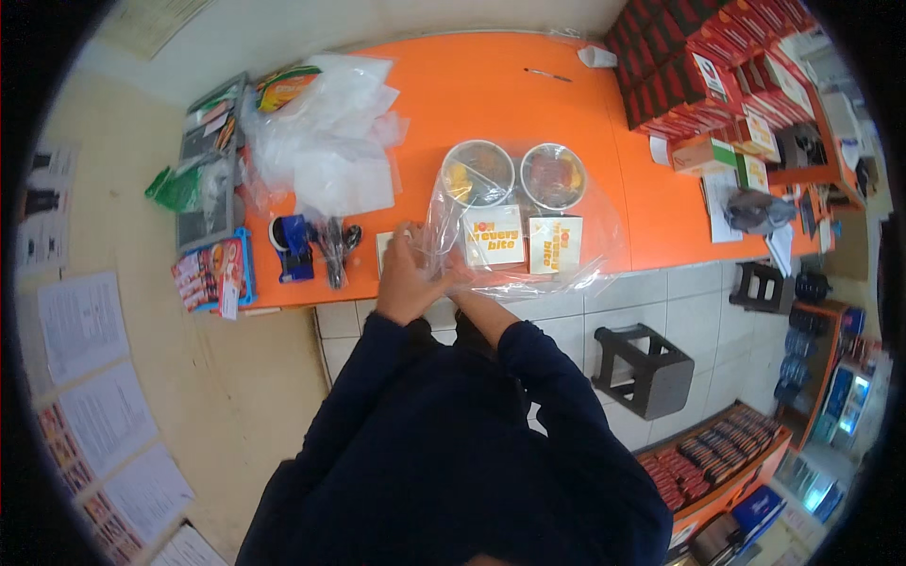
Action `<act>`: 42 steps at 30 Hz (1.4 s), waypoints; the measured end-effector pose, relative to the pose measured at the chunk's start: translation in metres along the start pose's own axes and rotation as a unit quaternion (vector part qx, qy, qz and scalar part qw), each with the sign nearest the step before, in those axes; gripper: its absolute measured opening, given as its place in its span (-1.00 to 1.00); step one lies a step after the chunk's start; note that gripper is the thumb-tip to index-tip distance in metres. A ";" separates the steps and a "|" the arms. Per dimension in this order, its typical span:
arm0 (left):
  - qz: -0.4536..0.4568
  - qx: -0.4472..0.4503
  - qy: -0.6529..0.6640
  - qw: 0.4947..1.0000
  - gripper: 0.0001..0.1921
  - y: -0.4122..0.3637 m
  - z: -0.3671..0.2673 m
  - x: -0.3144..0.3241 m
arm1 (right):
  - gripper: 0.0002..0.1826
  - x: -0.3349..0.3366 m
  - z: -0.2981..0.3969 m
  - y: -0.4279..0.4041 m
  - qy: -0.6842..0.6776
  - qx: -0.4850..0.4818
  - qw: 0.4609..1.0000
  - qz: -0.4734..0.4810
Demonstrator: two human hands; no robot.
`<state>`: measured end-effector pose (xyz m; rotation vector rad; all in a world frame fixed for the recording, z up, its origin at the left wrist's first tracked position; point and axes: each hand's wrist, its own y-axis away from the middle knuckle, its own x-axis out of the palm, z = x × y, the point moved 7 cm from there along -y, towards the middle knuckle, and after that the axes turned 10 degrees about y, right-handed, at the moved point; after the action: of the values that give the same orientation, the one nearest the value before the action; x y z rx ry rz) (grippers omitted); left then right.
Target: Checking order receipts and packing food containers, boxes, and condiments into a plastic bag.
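Observation:
A clear plastic bag is spread over two round tubs of food, one larger and one smaller. Nearer me, two printed white cartons, one wide and one narrow, also lie within the plastic. My left hand is at the bag's left edge, fingers curved and thumb apart. It partly covers another pale carton on the counter; whether it grips this or the plastic is unclear. My right hand reaches to the same edge, its fingers mostly hidden by my left hand and the film.
The orange counter bears a pile of plastic bags, a blue tape dispenser, wrapped black cutlery and a grey tray. Red cartons are stacked at far right. A dark stool stands on the tiles.

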<state>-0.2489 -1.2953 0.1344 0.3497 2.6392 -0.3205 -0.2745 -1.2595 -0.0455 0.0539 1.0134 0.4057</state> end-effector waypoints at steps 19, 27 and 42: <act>-0.004 -0.103 0.322 0.941 -0.76 -0.066 -0.076 0.008 | -0.12 -0.241 -0.092 0.089 -0.251 -0.020 0.966 0.062; 0.029 -0.050 0.180 0.982 -0.69 -0.098 -0.090 0.005 | -0.14 -0.254 -0.102 0.098 0.238 -0.013 0.967 -0.088; -0.102 -0.152 -0.211 0.960 -0.52 -0.190 0.221 -0.315 | -0.68 -0.418 0.190 0.010 0.233 -0.111 0.932 -0.256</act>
<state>0.0569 -1.5958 0.1212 -0.0871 2.2536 -0.0410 -0.3118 -1.3716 0.3988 -0.5248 1.3912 0.0449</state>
